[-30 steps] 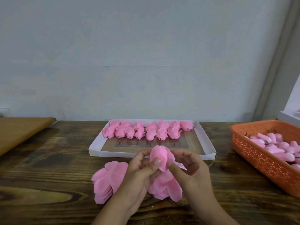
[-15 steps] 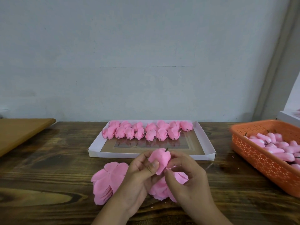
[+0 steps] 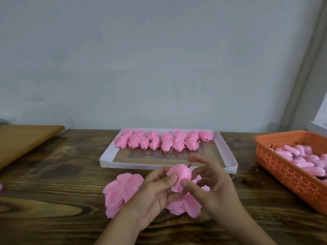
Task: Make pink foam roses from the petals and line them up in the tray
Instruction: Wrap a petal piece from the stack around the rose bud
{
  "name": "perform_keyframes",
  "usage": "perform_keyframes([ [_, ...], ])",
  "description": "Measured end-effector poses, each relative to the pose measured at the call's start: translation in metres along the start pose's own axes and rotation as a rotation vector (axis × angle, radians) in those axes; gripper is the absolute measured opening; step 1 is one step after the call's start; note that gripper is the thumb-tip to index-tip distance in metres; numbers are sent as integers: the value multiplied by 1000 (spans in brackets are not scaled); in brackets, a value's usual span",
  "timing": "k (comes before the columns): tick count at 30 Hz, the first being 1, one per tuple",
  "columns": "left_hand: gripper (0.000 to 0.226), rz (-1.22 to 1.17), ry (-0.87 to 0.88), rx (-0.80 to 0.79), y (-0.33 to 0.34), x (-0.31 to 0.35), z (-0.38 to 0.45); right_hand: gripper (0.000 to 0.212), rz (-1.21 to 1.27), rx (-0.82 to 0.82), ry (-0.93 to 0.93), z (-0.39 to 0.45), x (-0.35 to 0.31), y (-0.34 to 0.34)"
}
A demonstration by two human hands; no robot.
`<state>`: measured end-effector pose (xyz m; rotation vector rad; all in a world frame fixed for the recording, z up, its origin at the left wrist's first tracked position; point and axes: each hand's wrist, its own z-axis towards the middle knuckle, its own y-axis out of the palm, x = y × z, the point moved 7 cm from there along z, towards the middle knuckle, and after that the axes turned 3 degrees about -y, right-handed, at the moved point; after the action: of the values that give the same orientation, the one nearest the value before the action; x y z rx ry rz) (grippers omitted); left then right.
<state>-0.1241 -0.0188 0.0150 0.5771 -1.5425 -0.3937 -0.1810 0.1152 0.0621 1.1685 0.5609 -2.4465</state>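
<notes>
A half-formed pink foam rose (image 3: 179,179) is being held above the wooden table (image 3: 53,183), just in front of the white cardboard tray (image 3: 109,160), with its short dark stem stub (image 3: 189,165) pointing up and away from the person. The left hand (image 3: 155,195) is pinching the bud, thumb lying across its near face and fingers curled behind it. The right hand (image 3: 210,184) is pressing its thumb against the bud's lower right side while its other fingers are spreading loosely above and to the right, blurred; whether they are touching the foam cannot be told. Judged from its look, the foam is very light, soft and easily creased, so the bud is best taken by gentle pressure on opposite sides near the base of the petals, or by the stiffer stub, never squeezed across the open tip. Loose petal sheets (image 3: 122,191) are lying stacked on the table left of the hands, and a second petal cluster (image 3: 184,205) is lying beneath them, partly hidden. Finished roses (image 3: 162,140) are sitting in two rows along the tray's far edge, leaving the near part of the tray unfilled. An orange perforated basket (image 3: 290,175) at the right is holding pink bud cores (image 3: 300,157), and a brown board (image 3: 21,140) is resting at the far left.
</notes>
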Motion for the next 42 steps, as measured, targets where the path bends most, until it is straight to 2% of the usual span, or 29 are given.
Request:
perform_keyframes([
  [3,64,91,-23,25,-2,-1,0,39,-136,-125,-79,2,-3,1],
  [7,77,163,-14,37,0,-2,1,28,46,-24,54,2,7,-2],
  [9,95,237,16,39,3,-2,0,16,280,46,176,2,14,-1],
  [11,102,365,70,61,7,-3,-1,15,698,26,395,-3,21,15],
  [13,92,444,157,54,14,-4,-2,25,1092,-56,577,-11,17,42],
  [15,79,456,217,67,17,-4,-4,31,1266,-73,628,-17,13,58],
  [18,60,493,308,96,18,3,-9,48,1300,10,629,-20,21,65],
  [19,49,507,342,99,19,6,-11,49,1290,-12,626,-20,20,67],
  [21,27,499,386,112,21,12,-14,33,1233,-111,643,-22,15,69],
  [23,18,473,397,129,22,15,-16,19,1187,-164,697,-26,15,70],
  [25,18,453,373,124,23,15,-18,20,1218,-203,717,-28,16,73],
  [30,21,407,307,98,24,13,-19,38,1171,-269,691,-27,14,74],
  [33,25,348,308,118,22,13,-18,55,1219,-226,755,-32,23,77],
  [34,27,338,319,124,22,15,-18,52,1235,-213,739,-32,23,78],
  [37,31,331,363,152,20,19,-18,21,1209,-245,597,-29,11,80],
  [39,28,314,377,169,19,19,-17,20,1181,-230,557,-28,7,81],
  [42,28,299,372,232,15,17,-17,27,1120,-143,621,-30,20,83],
])
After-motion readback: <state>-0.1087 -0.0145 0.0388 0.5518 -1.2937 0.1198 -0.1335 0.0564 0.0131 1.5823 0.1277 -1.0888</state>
